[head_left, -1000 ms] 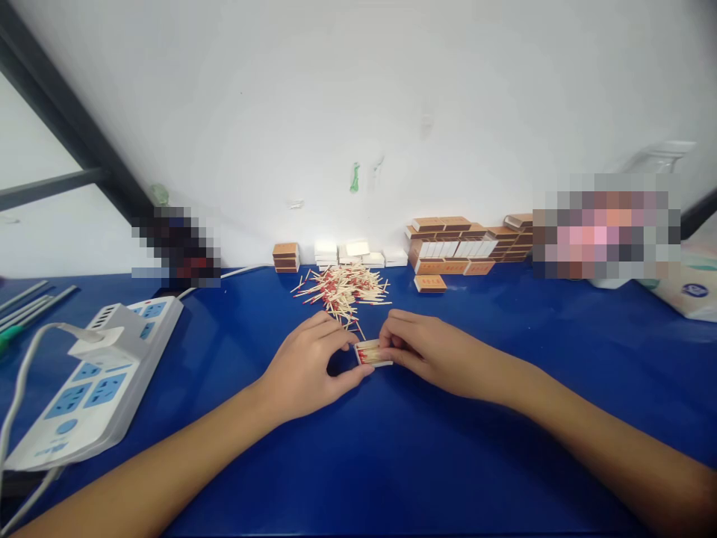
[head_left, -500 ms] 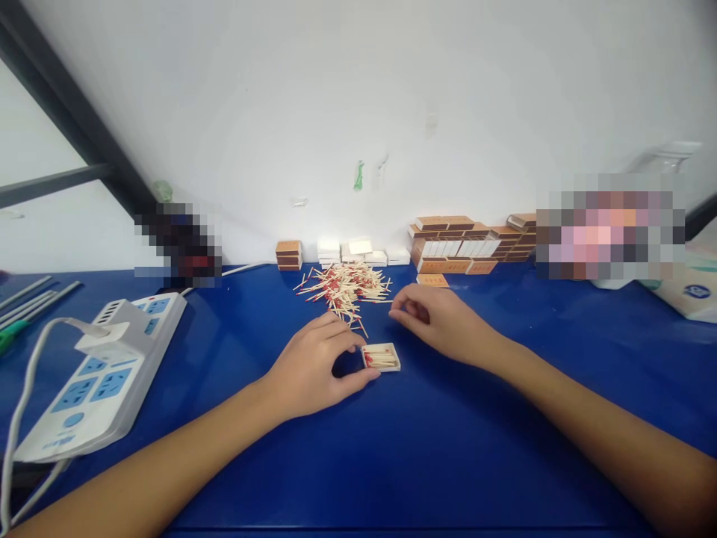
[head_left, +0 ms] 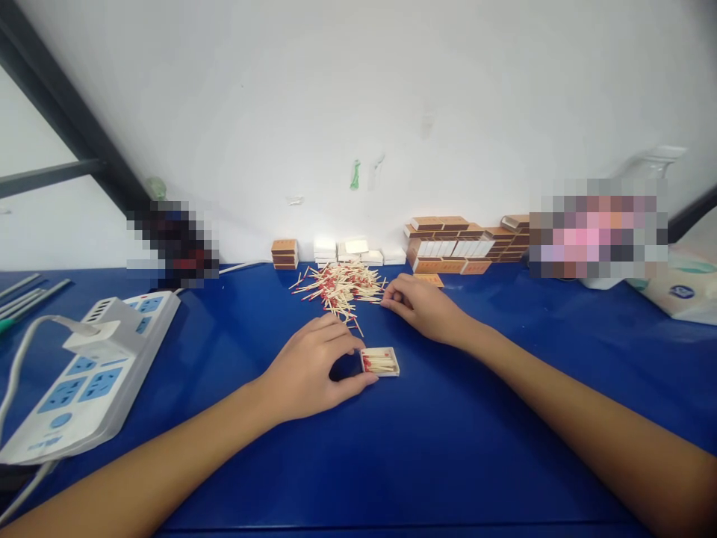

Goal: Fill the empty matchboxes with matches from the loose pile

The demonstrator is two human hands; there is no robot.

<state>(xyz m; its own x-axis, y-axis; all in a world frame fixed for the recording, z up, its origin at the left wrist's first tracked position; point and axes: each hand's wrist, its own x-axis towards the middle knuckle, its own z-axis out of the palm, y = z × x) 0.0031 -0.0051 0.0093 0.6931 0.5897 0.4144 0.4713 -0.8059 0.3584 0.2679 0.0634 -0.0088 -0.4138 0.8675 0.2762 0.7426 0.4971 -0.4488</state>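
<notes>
A: Which hand is nearer the small white match tray (head_left: 380, 352)?

B: The left hand (head_left: 305, 366). Its thumb and forefinger are parted to the tray's width, the tips at its two left corners, seemingly steadying it on the blue tabletop (head_left: 358, 471).

A: And how does the tray lie?

B: Its long axis runs left to right, open side up, with matches lying along it, red heads to the left. From the fingers of the right hand (head_left: 386, 302), it is on the near side, just a little apart.

A: Then what are those right fingers nearest to?

B: The right edge of the heap of loose matches (head_left: 341, 288), which lies far of the tray and slightly left. The fingertips look pressed together there; I cannot tell whether they pinch a match.

A: Anything to read?

B: Hardly. The stacked matchboxes (head_left: 429, 266) at the far right of the heap carry reddish print on their tan faces, too small to make out. The white packet (head_left: 661, 288) at the right edge has a dark blue badge with pale lettering I can't decipher. Faint blue marking shows on the power strip (head_left: 84, 422) at left, also illegible.
</notes>
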